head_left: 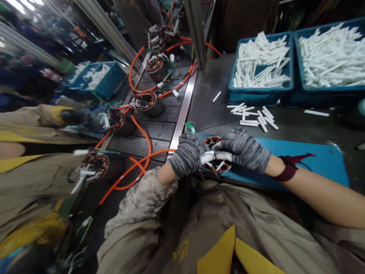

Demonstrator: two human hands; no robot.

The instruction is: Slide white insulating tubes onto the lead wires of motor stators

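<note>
My left hand (188, 156), in a striped grey glove with whitish fingertips, is closed on a white sleeve (207, 152) with thin wires at its end. From the other side, my right hand (245, 150), gloved the same way, pinches at the same wires; what exactly its fingertips hold is too small to make out. Both hands meet above a round copper-wound motor part (212, 140) with white tubes inside. That part is at the left end of a blue mat (285, 152). A green strip (190, 128) sticks up behind my left hand.
Two blue bins (261, 91) (327, 89) of white tubes stand at the back right, with loose tubes (258, 116) before them. Left, a roller conveyor (159, 129) carries several wound parts and orange cords (148, 142). A co-worker's gloved hand (74, 116) and a metal post (196, 34) are nearby.
</note>
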